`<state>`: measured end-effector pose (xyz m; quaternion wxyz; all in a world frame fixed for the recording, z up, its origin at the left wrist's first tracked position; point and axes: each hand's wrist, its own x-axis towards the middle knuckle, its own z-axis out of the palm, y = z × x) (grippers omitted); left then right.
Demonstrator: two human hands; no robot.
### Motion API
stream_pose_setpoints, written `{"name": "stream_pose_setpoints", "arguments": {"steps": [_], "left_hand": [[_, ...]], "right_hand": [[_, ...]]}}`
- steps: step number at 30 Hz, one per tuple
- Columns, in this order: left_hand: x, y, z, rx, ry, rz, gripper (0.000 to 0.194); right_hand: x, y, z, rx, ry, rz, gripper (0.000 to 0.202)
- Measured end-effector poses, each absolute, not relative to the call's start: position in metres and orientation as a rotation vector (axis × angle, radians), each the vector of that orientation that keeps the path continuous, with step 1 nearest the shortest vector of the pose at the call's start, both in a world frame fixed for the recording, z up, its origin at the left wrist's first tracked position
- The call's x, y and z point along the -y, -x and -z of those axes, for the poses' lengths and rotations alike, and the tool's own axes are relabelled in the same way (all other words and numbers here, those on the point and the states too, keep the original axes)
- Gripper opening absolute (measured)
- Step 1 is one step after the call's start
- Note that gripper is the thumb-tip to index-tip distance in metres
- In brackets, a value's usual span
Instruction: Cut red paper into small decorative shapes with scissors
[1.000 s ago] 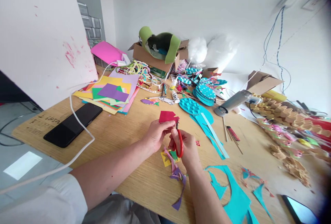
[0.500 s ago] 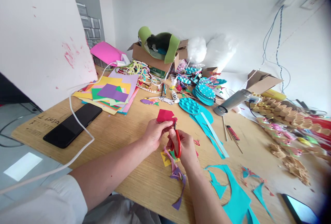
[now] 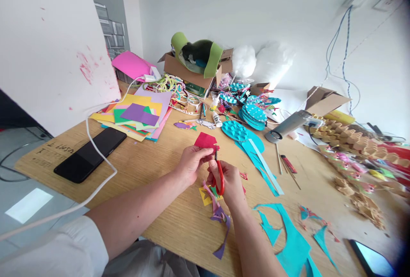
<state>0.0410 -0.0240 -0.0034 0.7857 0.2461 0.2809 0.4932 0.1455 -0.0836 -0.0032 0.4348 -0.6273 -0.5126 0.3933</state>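
Between the thumb and fingers of my left hand (image 3: 193,164) is a piece of red paper (image 3: 205,140). My right hand (image 3: 228,181) grips the red-handled scissors (image 3: 220,179), whose blades point away from me and meet the paper's right edge. Yellow, pink and purple scraps (image 3: 221,217) lie on the table below my hands. Teal offcuts (image 3: 288,243) are to the right of my right forearm.
A stack of coloured paper (image 3: 139,115) and a black phone (image 3: 91,155) with a white cable (image 3: 96,149) are at left. Farther back are a glue bottle (image 3: 217,119), a cardboard box (image 3: 185,72) and a metal flask (image 3: 286,126). Another phone (image 3: 373,258) lies lower right.
The red paper has tilted and turned slightly in my left hand, and the scissor blades appear closer together. My right hand has barely moved.
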Motion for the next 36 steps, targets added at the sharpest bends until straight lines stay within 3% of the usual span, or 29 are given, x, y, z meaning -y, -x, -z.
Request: {"name": "stream_pose_setpoints", "arguments": {"steps": [36], "left_hand": [[0.0175,-0.037,0.0029,-0.687,-0.777,-1.037,0.012]], "right_hand": [[0.085,-0.1453,-0.0016,1.273,1.576,-1.028,0.052]]}}
